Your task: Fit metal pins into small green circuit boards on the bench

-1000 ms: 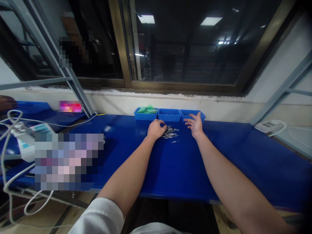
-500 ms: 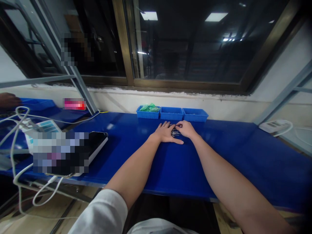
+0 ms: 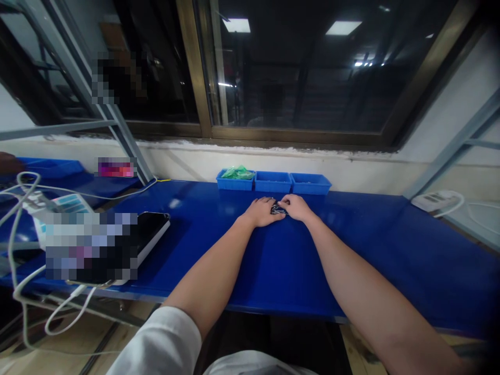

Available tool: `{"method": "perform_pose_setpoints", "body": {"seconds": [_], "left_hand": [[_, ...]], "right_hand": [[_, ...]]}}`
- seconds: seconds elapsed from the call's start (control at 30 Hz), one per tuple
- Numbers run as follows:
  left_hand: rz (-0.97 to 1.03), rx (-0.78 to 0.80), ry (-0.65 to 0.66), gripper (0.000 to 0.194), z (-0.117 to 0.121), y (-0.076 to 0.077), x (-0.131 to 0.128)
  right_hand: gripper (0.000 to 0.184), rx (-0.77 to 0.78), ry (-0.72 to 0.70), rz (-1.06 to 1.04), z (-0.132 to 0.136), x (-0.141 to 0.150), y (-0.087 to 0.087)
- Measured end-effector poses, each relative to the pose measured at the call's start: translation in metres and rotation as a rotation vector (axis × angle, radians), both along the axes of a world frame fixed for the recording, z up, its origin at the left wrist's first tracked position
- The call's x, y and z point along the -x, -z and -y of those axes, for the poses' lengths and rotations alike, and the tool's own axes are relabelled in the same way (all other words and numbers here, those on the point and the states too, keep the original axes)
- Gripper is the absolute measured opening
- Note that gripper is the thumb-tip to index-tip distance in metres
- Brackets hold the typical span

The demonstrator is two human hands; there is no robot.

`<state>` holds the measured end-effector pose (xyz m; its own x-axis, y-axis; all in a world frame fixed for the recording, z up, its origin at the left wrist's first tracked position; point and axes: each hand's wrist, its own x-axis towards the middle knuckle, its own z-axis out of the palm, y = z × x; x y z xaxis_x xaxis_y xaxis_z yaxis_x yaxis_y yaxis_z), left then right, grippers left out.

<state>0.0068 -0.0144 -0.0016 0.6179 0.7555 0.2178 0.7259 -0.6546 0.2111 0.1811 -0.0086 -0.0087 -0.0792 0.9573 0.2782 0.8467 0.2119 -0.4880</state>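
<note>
My left hand [image 3: 261, 212] lies on the blue table top with its fingers laid out and its thumb curved inward. Beside its palm is a small pile of thin, shiny metal pieces with dark parts [image 3: 277, 209]; they look like screws or pins but are too small to tell. From the right, my right hand [image 3: 296, 207] reaches to the same pile, its thumb and fingers pinched together. What sits between those fingertips, if anything, is hidden. The two hands nearly enclose the pile.
Three blue bins line the wall: the left bin [image 3: 235, 184] with a green plastic bag [image 3: 239, 172], the middle bin [image 3: 272, 188] and right bin [image 3: 311, 188] with small items. A black-topped device [image 3: 154, 229] with white cables [image 3: 54, 315] stands left. Another person's hand [image 3: 10, 163] shows far left.
My left thumb has drawn in toward the fingers, and the metal pieces lie closer together between my hands. My right hand stays pinched at the pile. The view has shifted slightly.
</note>
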Motion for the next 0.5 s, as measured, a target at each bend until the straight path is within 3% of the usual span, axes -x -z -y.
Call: {"method": "perform_pose_setpoints", "body": {"seconds": [0.17,0.5], "left_hand": [[0.041,-0.003,0.017,0.073,-0.002,-0.003,0.004],[0.098,0.026,0.021,0.069,-0.003,-0.002,0.004]], "right_hand": [[0.02,-0.018,0.002,-0.214,0.003,-0.01,-0.005],[0.016,0.006,-0.036,0.028,0.004,-0.01,-0.006]]}}
